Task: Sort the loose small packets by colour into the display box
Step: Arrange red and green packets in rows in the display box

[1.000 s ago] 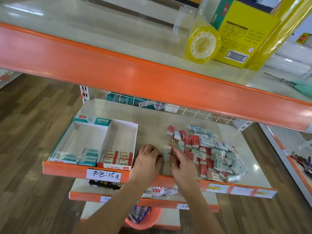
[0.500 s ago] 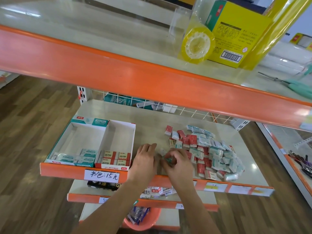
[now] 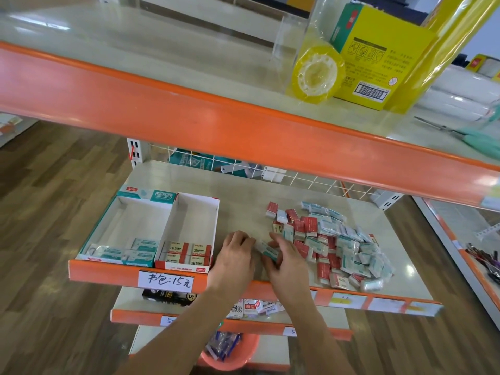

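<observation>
Both hands meet at shelf front, 6 o'clock. Right hand [image 3: 284,259] pinches teal packet [image 3: 267,250]; left hand [image 3: 234,257] curled against it, likely steadying. Display box [image 3: 151,234] at 9 o'clock, loose pile [image 3: 335,244] at 3 o'clock, both within short reach.

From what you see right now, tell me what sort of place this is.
Most likely a stationery shop. Orange-edged retail shelves carry a handwritten price tag, a display box holds small packets, a loose pile waits for sorting, and tape rolls sit above.

Both hands [image 3: 259,255] on one teal packet [image 3: 267,250] (beside the heap [image 3: 332,242]), display box [image 3: 151,212] left
</observation>
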`<state>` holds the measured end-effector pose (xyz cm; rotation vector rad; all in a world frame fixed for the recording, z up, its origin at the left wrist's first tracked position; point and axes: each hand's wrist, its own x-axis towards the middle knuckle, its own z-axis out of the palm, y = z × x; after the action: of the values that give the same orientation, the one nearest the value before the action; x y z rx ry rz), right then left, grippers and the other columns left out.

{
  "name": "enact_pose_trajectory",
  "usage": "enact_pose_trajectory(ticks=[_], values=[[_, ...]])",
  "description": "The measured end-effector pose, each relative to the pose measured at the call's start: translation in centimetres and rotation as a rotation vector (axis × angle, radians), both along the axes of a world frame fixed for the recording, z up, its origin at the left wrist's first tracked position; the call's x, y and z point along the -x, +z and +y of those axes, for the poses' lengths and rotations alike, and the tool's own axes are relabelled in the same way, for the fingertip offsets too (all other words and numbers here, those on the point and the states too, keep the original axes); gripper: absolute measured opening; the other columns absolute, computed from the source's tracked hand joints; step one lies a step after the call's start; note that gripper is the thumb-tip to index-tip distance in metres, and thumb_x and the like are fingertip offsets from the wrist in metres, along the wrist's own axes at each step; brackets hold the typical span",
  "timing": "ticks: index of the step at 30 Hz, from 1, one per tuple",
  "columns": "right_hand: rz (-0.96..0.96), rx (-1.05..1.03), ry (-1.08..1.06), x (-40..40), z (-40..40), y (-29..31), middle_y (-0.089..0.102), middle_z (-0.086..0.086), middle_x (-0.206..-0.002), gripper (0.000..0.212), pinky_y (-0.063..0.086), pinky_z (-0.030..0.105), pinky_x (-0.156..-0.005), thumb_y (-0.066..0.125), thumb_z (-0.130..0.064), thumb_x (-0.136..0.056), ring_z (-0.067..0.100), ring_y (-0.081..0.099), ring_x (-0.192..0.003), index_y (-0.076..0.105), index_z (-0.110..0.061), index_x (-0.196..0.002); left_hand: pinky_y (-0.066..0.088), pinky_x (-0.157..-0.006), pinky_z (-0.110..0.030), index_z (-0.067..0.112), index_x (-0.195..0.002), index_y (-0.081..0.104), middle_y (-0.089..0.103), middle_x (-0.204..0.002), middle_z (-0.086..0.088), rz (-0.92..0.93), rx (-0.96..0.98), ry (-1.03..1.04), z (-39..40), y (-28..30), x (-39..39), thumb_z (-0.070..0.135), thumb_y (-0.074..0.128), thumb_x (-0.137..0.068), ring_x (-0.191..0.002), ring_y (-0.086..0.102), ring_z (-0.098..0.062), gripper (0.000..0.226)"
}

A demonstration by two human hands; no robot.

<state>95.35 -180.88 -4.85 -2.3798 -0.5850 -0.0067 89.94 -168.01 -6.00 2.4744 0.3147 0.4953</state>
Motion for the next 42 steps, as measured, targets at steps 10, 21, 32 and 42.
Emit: enact_pose_trajectory(ticks=[10,21,32,42], values=[[0.02,0.034,0.021,0.0,-0.2,0.6,0.064,-0.005,-0.118,0.046,0.031,-0.004,-0.079,0.069,-0.01,-0.086,0.003,0.055,-0.099,0.06,-0.022,-0.13,0.045,-0.094,-0.022,0.012,-0.124,0.057,0.05,-0.124,-0.004,0.083,-0.063,-0.057,0.0,1.2,0.2,0.009,0.052,-0.091,-0.116,0.044,-0.018,0.034],[-0.119,-0.08,0.022,0.4,1.4,2.1,0.067,-0.019,-0.101,0.038,0.036,0.002,-0.078,0.077,-0.008,-0.079,-0.005,0.055,-0.084,0.069,-0.021,-0.114,0.054,-0.076,-0.036,0.013,-0.092,0.07,0.065,-0.099,-0.005,-0.096,-0.21,0.045,2.7,4.4,0.7,0.002,0.076,-0.06,-0.097,0.061,-0.024,0.034],[-0.08,-0.059,0.201,1.6,7.1,4.5,0.066,-0.023,-0.107,0.033,0.048,0.013,-0.077,0.078,-0.032,-0.082,-0.006,0.057,-0.086,0.067,-0.037,-0.112,0.049,-0.085,-0.045,0.012,-0.1,0.069,0.064,-0.107,-0.008,-0.045,-0.184,0.274,10.8,5.0,5.3,0.0,0.066,-0.071,-0.102,0.055,-0.032,0.032],[0.048,-0.108,0.409,4.0,14.1,5.1,0.069,-0.015,-0.105,0.035,0.049,0.013,-0.078,0.08,-0.024,-0.081,-0.005,0.059,-0.09,0.069,-0.027,-0.114,0.042,-0.102,-0.042,0.019,-0.125,0.061,0.054,-0.132,-0.001,0.116,-0.171,0.442,14.7,5.4,9.6,0.011,0.055,-0.09,-0.125,0.042,-0.025,0.036]])
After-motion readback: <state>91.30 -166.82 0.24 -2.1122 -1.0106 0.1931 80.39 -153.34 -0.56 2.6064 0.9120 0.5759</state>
